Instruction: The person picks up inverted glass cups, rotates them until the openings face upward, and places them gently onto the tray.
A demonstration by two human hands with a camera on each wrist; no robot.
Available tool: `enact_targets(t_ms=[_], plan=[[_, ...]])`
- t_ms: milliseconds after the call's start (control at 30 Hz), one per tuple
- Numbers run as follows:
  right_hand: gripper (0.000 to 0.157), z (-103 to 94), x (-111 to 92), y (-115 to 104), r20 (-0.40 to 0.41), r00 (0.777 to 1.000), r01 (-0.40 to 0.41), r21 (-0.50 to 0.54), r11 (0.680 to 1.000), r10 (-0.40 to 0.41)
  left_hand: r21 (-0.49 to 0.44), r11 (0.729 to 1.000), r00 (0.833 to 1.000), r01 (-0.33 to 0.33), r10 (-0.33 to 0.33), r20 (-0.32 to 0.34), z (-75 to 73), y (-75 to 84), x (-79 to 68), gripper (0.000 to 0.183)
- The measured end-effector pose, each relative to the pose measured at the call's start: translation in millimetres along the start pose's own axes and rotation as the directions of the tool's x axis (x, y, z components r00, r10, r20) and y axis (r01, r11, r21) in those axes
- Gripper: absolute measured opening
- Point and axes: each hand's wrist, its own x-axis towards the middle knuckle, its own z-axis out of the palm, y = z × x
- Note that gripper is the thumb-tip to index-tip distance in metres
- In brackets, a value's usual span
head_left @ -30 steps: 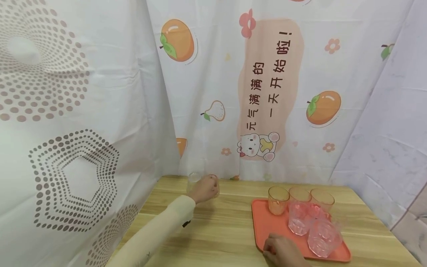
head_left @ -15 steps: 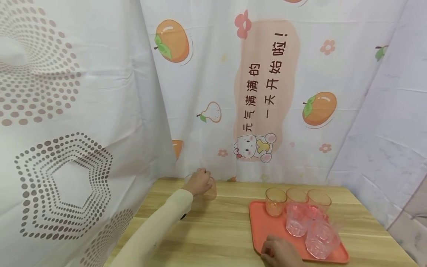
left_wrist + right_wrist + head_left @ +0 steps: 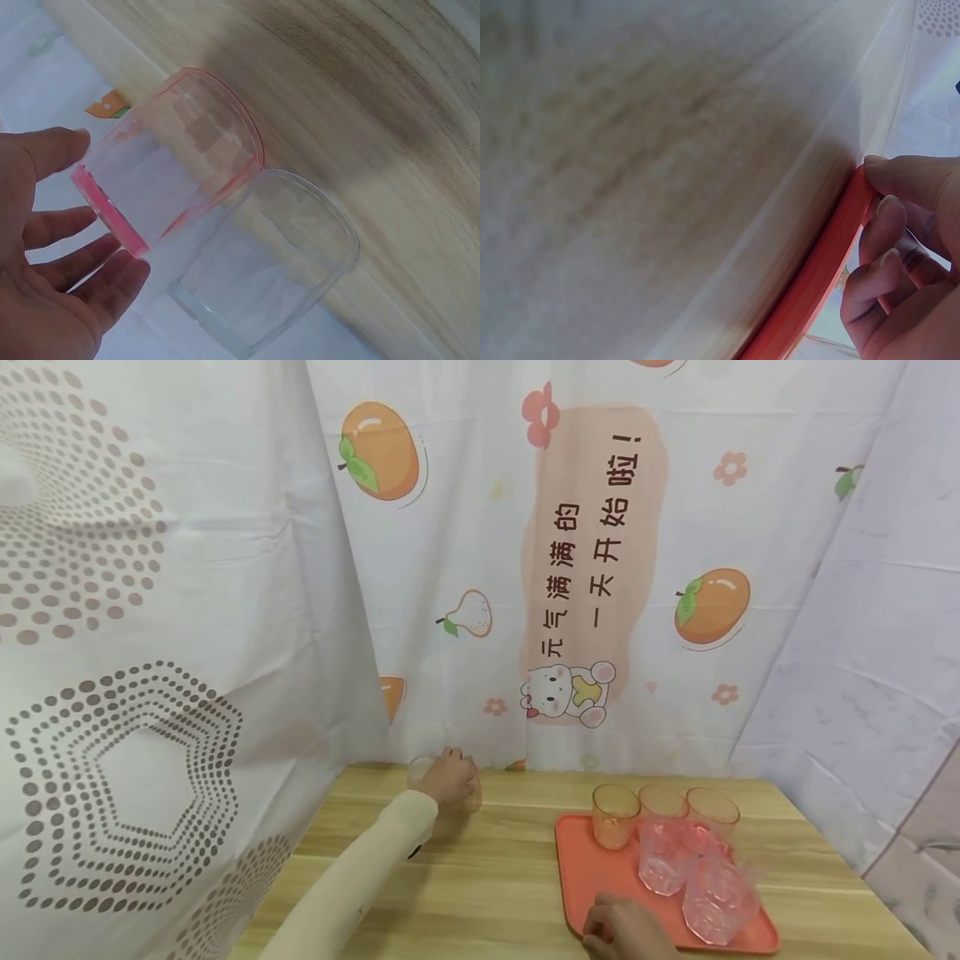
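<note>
At the table's back left, my left hand (image 3: 450, 777) is around the base end of a pink-based clear cup (image 3: 176, 154). That cup stands upside down, its rim toward the table. My thumb is apart from it, and loosely spread fingers (image 3: 120, 281) lie close to the base. Beside it is a colourless cup (image 3: 266, 262), also rim down, partly hidden behind my hand in the head view. My right hand (image 3: 626, 931) pinches the near left corner of a red tray (image 3: 592, 881); the right wrist view shows my thumb on the rim and the other fingers curled.
An orange cup (image 3: 616, 818) stands upright on the tray, with two paler orange-pink cups (image 3: 712, 814) to its right. Several pink transparent cups (image 3: 720, 906) lie in front of them. A printed curtain (image 3: 487, 560) hangs behind the wooden table (image 3: 480, 885).
My left hand has lifted and shifted slightly to the left around the cup. My right hand stays at the tray corner. The head view has turned a little to the right.
</note>
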Motion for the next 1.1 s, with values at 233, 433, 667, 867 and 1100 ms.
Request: enact_targets(t_ms=[233, 433, 667, 867, 1100], plan=[[0.019, -2.3, 2.8, -1.3, 0.005, 1.000, 0.014, 0.001, 1.000, -0.014, -0.010, 1.000, 1.000, 0.007, -0.007, 0.006, -0.3, -1.1, 3.9, 0.013], [0.019, -2.1, 4.4, -1.8, 0.019, 1.000, 0.010, -0.003, 1.000, -0.010, -0.033, 0.999, 0.999, 0.027, -0.026, 0.019, 3.6, -4.1, 3.8, 0.013], [0.020, -1.4, 4.2, -3.2, 0.006, 1.000, 0.017, -0.017, 1.000, -0.016, -0.021, 1.000, 0.999, 0.016, -0.015, 0.042, 3.5, -2.7, 4.7, 0.016], [0.019, -1.0, 1.9, -0.8, 0.012, 1.000, 0.002, -0.005, 1.000, -0.002, -0.110, 0.993, 0.994, 0.044, -0.032, 0.107, -3.3, 1.8, 4.3, 0.012], [0.019, -2.7, 2.0, -1.1, 0.045, 0.998, -0.034, 0.003, 0.999, 0.034, -0.127, 0.992, 0.998, 0.014, -0.006, 0.064, 1.3, -1.4, 2.4, 0.022]])
